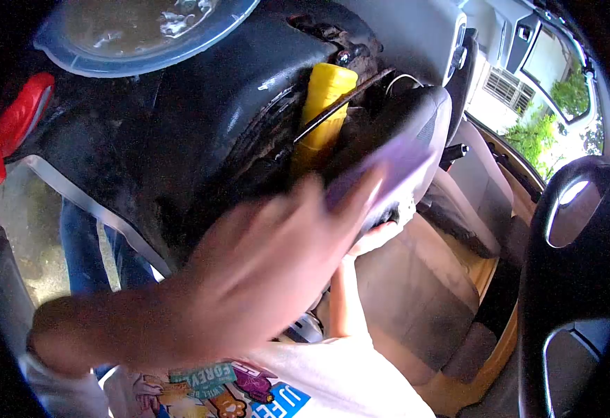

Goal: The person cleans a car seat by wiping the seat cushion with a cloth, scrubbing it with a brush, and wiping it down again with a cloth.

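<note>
Blurred with motion, the left hand [270, 265] fills the middle of the view, closer to the lens than anything else. Its forearm [110, 327] runs in from the lower left and its fingers [347, 202] reach up to a purple cloth [395, 164]. They lie against the cloth's lower left edge and seem curled onto it, though the blur hides just how they grip.

That cloth lies on the dark curved top of a car seat [423, 118], which is the landmark for everything else. Below the seat's top edge, the right hand [378, 233] shows only as a pale patch under the cloth, its arm [343, 299] rising from a white printed shirt [305, 390] at the bottom of the frame. I cannot tell whether its fingers are spread or closed.

Just left of the seat top, a yellow ribbed cylinder [322, 104] stands upright in a rusty, torn gap of a black panel [165, 132], with a thin dark rod [340, 108] crossing in front of it. Further left of the seat, at the frame's edge, sits a red handle [16, 122], and above the panel a blue-rimmed basin [145, 31] holds cloudy water.

Right of the seat, the tan seat cushion [416, 292] and an open car door [549, 63] with greenery beyond are visible. At the far right curves a black steering wheel [584, 216].
</note>
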### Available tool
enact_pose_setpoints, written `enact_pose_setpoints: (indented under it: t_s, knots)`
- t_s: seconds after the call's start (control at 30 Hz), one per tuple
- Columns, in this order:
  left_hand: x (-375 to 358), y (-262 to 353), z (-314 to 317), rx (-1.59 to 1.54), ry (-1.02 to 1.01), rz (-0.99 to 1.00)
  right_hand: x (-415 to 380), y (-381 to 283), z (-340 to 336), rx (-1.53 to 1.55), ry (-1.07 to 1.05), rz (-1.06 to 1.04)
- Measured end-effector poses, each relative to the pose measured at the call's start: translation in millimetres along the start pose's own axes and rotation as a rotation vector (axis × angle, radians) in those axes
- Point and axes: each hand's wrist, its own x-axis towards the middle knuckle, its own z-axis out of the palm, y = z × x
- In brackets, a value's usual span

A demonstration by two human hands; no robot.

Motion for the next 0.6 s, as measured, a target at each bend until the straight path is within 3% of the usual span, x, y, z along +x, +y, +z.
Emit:
enact_pose_setpoints:
  t_s: [0.1, 0.2, 0.27, 0.33, 0.4, 0.47, 0.57, 0.6]
  knots:
    - [122.3, -12.0, 16.5, -0.143, 0.291, 0.292, 1.1, 1.5, -0.9, -0.014, -0.002, -0.005]
    - [180.5, -12.5, 40.5, -0.150, 0.353, 0.308, 1.0, 3.4, -0.8, -0.021, -0.010, -0.018]
    - [140.4, -10.2, 40.9, -0.131, 0.333, 0.257, -0.2, 4.0, -2.9, -0.027, -0.005, -0.017]
    - [40.9, -8.2, 28.0, -0.117, 0.264, 0.170, 1.3, 3.9, -0.5, -0.026, -0.001, -0.014]
    - [-36.9, 3.4, 3.6, 0.019, -0.018, -0.090, 0.7, 2.9, -0.1, -0.024, 0.002, -0.009]
    - [-65.7, 3.3, -6.9, -0.011, -0.110, -0.124, 1.7, 2.7, 1.3, -0.024, 0.002, -0.014]
    - [-45.7, -1.0, -8.9, -0.059, -0.065, -0.218, 3.0, 1.2, 4.9, -0.030, 0.000, -0.016]
    - [-14.5, -12.3, 3.4, -0.037, 0.051, -0.157, 4.3, 1.3, 5.2, -0.032, 0.004, -0.018]
